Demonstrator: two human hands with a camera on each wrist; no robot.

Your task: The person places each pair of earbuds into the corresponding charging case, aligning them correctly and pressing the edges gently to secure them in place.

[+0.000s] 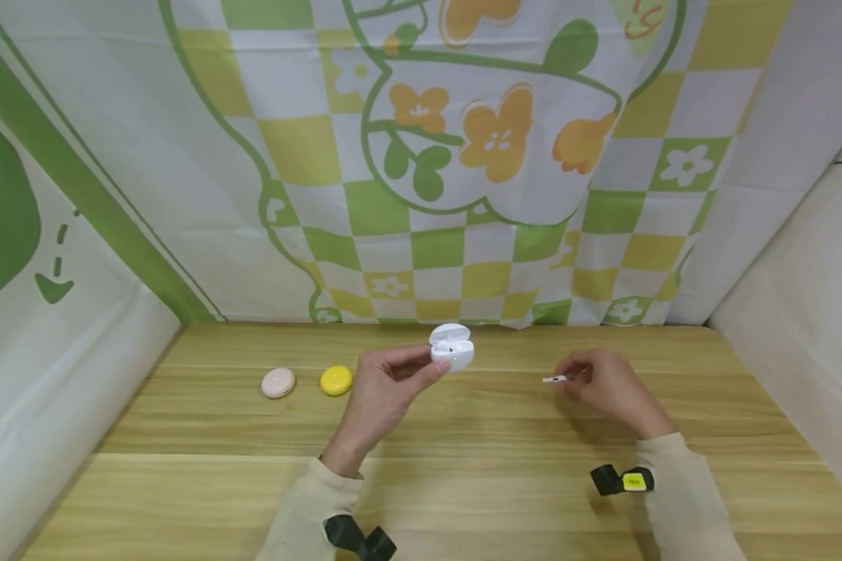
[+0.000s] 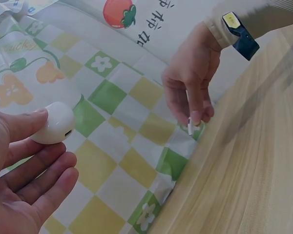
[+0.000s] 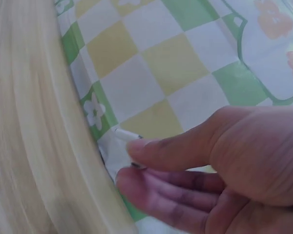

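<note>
A white earbud charging case (image 1: 453, 357) with its lid raised is held by my left hand (image 1: 386, 393), above the wooden table. In the left wrist view the thumb presses one side of the case (image 2: 58, 124), while the other fingers extend below it. Off to the right, my right hand (image 1: 606, 389) pinches a small white earbud (image 1: 554, 379) between thumb and fingertips. Its white stem (image 3: 128, 133) sticks out past the thumb in the right wrist view; the fingers hide most of the rest. The two hands are well apart. What sits inside the case is too small to tell.
On the wooden table (image 1: 463, 483), a pale pink round case (image 1: 277, 382) and a yellow round case (image 1: 336, 380) lie left of my left hand. A checkered, flowered cloth (image 1: 438, 249) hangs along the back edge. White sheets (image 1: 807, 296) flank the sides.
</note>
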